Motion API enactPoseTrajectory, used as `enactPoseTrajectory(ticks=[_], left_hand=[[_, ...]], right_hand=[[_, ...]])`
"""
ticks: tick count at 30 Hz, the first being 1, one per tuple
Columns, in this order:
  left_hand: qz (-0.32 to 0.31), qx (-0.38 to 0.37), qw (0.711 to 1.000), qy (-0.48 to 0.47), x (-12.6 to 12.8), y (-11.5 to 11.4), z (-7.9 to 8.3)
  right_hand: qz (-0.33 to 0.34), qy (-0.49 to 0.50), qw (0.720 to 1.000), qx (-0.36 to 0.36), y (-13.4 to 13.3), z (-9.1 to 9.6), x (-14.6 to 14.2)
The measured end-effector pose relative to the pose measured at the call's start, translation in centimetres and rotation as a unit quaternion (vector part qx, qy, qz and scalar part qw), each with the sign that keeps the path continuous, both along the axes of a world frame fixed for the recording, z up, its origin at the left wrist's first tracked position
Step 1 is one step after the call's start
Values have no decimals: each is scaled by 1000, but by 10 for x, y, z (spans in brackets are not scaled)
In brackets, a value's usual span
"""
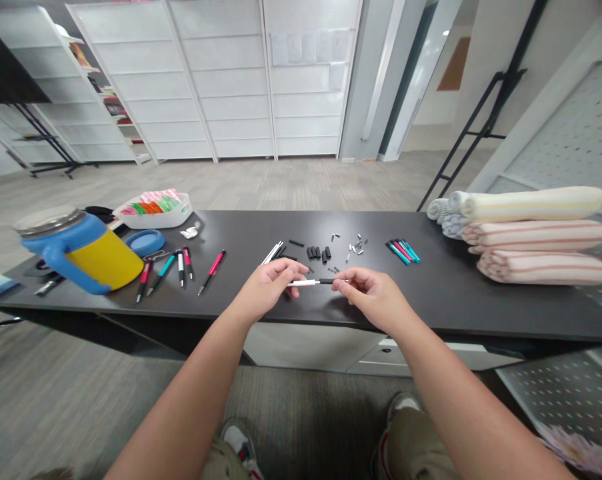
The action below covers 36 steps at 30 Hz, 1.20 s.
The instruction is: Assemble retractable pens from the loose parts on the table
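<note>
My left hand is closed around a white pen barrel, held level just above the dark table near its front edge. At the barrel's right end sits a black pen grip. The fingertips of my right hand pinch the far end of this black part; whatever small tip lies between them is mostly hidden. Just beyond my hands lie several short black grips and small silver pen tips. White pen barrels rest behind my left hand.
Coloured barrels lie to the right, beside stacked rolled towels. Assembled pens are spread at left, near a blue-and-yellow mug, a blue lid and a white tray of colourful packets. The dark table has drawers below.
</note>
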<state>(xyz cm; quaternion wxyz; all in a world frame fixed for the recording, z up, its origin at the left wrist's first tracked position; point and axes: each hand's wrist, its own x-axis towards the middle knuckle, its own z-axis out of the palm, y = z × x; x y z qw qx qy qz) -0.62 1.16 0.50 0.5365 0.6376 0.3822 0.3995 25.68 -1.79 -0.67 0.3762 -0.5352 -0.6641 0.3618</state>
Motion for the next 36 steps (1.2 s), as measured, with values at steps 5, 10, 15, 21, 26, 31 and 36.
enactPoseTrajectory(ticks=[5,10,15,21,26,31,36], left_hand=[[-25,-116,988,-103,-5,4,-1],[-23,-136,984,-114,-4,2,2],[-21,-80,992,-100,-2,5,-6],[-31,-37,998,-38,-3,4,-2],[-25,15,996,82,-1,1,5],[-53,18,993,107,3,0,1],[-42,4,996,78,3,0,2]], right_hand=[[-1,-9,1000,-4,1,-1,-1],[-3,-15,1000,6,3,-4,-1],[-7,-11,1000,6,4,-6,-1],[-3,-2,1000,6,4,-7,-1],[4,17,1000,12,3,-7,-1],[13,55,998,-1,3,-3,-2],[25,120,992,-16,6,-6,3]])
